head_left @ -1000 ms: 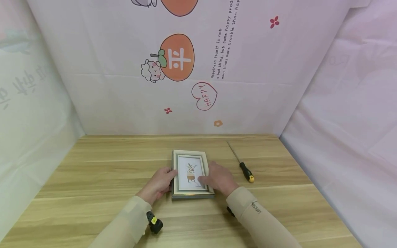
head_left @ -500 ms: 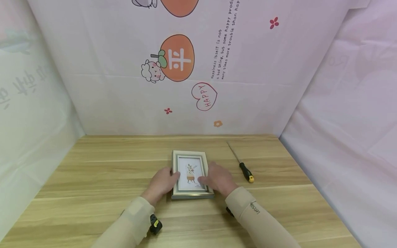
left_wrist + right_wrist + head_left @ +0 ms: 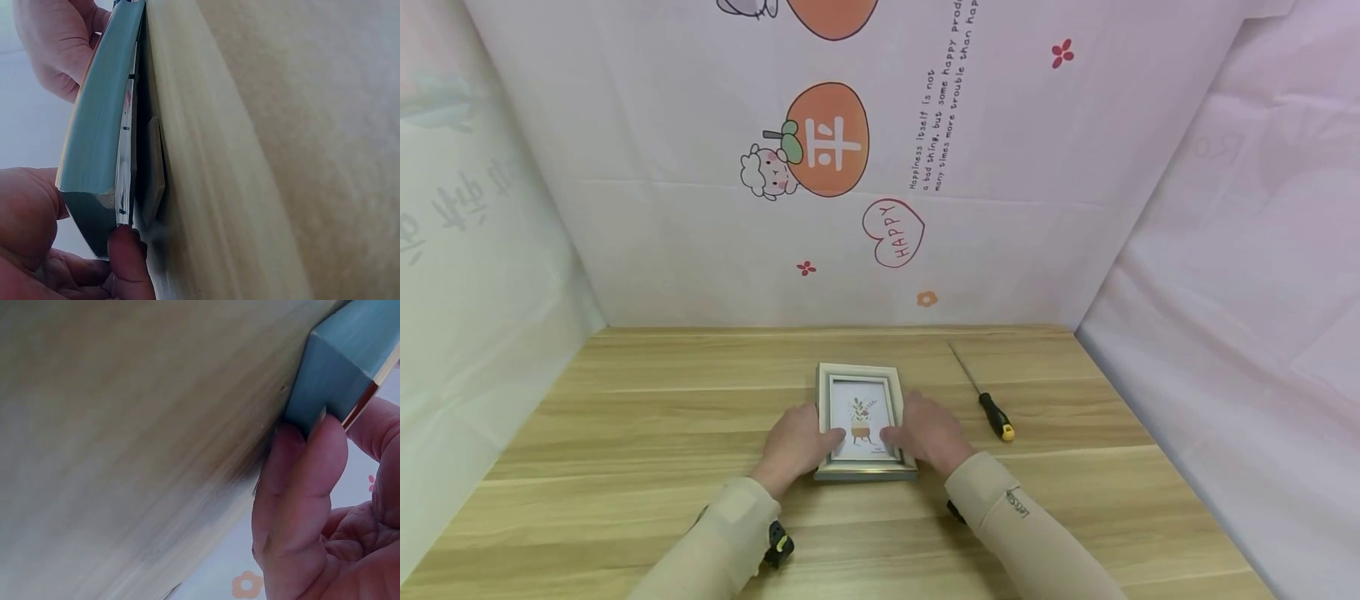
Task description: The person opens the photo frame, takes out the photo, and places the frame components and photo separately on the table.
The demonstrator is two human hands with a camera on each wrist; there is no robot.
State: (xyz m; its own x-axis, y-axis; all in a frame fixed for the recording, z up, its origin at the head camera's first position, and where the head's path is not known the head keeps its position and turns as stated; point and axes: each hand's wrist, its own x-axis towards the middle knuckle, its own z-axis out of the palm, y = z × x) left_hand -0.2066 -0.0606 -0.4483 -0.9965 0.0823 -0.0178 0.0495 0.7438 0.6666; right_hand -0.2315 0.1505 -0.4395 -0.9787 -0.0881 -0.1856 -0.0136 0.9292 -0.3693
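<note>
A picture frame (image 3: 865, 472) with a pale front and blue-grey sides lies face up between both hands, showing a print of a potted plant. My left hand (image 3: 793, 446) grips its left side, the thumb over the front and a fingertip under the back edge in the left wrist view. On the opposite side my right hand (image 3: 931, 432) holds the frame, its thumb on the picture and fingers against the side wall (image 3: 328, 381). Below the frame's back, a dark flat flap (image 3: 152, 172) shows beside the tabletop. Most fingers are hidden in the head view.
Right of the frame, a screwdriver (image 3: 996, 417) with a black and yellow handle lies on the wooden table (image 3: 662, 400), shaft pointing away. A printed white cloth (image 3: 700, 250) rises behind the table's far edge, with more cloth at both sides.
My left hand has slid slightly rightward and its thumb has moved further over the frame's front onto the picture. The right hand and the frame stay nearly in place.
</note>
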